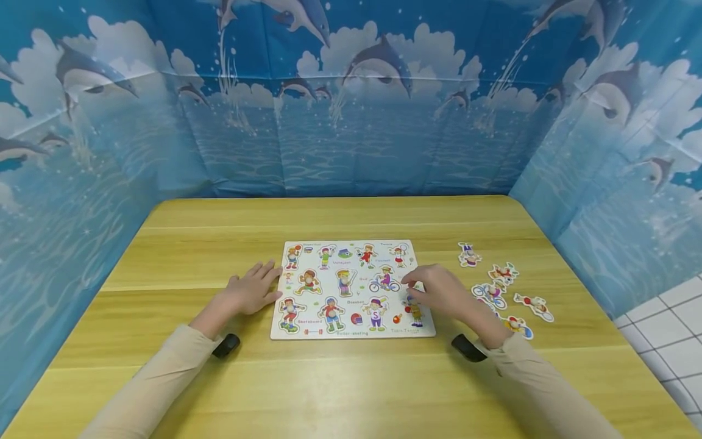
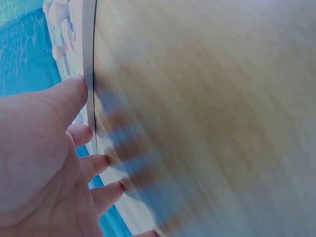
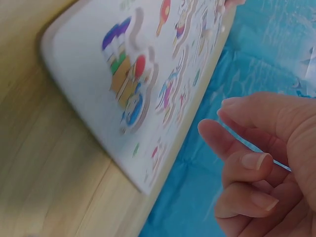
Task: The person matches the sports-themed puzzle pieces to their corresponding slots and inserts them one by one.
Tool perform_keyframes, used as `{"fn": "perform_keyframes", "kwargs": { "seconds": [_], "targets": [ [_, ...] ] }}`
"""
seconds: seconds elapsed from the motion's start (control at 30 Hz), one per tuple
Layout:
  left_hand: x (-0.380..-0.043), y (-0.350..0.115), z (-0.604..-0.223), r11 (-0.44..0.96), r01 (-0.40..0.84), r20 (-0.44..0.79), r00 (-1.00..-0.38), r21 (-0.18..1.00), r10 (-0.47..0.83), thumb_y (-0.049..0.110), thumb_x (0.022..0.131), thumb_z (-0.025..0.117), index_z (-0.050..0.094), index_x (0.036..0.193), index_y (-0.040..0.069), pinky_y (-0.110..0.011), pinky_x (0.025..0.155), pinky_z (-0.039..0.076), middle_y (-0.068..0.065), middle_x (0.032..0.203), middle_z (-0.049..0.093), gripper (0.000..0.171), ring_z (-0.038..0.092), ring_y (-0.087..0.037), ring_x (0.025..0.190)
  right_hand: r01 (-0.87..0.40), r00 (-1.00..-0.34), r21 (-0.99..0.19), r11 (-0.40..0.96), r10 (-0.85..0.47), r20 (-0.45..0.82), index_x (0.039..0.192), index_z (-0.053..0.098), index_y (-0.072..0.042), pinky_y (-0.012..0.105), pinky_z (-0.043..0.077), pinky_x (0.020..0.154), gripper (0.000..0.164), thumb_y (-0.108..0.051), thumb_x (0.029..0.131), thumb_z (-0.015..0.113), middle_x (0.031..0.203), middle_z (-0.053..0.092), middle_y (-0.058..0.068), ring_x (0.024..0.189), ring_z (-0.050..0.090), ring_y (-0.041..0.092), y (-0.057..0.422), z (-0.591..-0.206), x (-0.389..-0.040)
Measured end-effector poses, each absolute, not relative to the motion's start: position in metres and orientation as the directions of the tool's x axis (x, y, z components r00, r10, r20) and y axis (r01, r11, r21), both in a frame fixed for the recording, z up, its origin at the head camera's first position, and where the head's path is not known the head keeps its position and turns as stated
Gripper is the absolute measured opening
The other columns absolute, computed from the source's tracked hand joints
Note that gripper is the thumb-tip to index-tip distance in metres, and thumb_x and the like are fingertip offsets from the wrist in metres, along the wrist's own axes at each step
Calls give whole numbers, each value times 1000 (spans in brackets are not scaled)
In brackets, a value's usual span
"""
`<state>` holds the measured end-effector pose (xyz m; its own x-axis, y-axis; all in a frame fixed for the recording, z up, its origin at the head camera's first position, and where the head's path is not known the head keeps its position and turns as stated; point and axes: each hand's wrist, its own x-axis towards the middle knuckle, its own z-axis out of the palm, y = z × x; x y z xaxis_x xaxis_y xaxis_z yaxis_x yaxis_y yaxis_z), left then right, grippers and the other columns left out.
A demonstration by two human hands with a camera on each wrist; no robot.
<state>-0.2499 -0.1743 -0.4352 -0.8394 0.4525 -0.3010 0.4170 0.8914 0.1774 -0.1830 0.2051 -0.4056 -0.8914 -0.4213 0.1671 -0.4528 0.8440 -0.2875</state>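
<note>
A white puzzle board [image 1: 329,286] printed with cartoon sports figures lies on the wooden table [image 1: 340,378]. My left hand [image 1: 253,291] rests on the table at the board's left side. In the left wrist view, its thumb [image 2: 74,96] touches the board's edge and the other fingers are spread. Over the right side of the board is my right hand [image 1: 439,289], fingers bent, with a gap between thumb and index finger. The right wrist view shows nothing held in it. Below that hand, a table tennis figure [image 3: 126,84] sits at its outlined place in the board's corner.
Right of the board lie several loose figure pieces, including a cyclist [image 1: 490,296], a red-and-white figure [image 1: 534,306] and a purple-and-white one [image 1: 470,255]. A blue dolphin-print curtain [image 1: 340,152] surrounds the table's back and sides. White floor tiles [image 1: 674,329] show at the right.
</note>
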Motion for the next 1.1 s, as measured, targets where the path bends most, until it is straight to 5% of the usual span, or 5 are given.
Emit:
{"fn": "perform_keyframes", "kwargs": {
  "seconds": [0.47,0.83,1.1],
  "targets": [
    [-251,-175,-436,889,430,-290,-840,157,458,42,99,40,20,150,12,-74,101,24,-17,158,11,63,14,-42,145,-320,-946,-308,896,-283,160,98,72,-1,18,30,46,17,-6,84,63,88,73,11,46,32,3,232,-406,-176],
    [-250,-175,-435,891,423,-295,-841,164,454,41,99,40,21,150,12,-73,102,24,-17,158,12,62,14,-41,145,-240,-965,-306,921,-191,182,99,71,2,20,35,50,19,-6,84,62,89,73,15,53,45,7,257,-409,-171],
    [-251,-174,-436,890,424,-298,-838,168,456,41,99,40,19,151,12,-73,102,23,-16,159,10,62,12,-41,145,-195,-971,-313,930,-137,197,100,70,3,24,30,45,19,-6,86,61,90,71,18,48,39,7,275,-412,-163]
  ]
}}
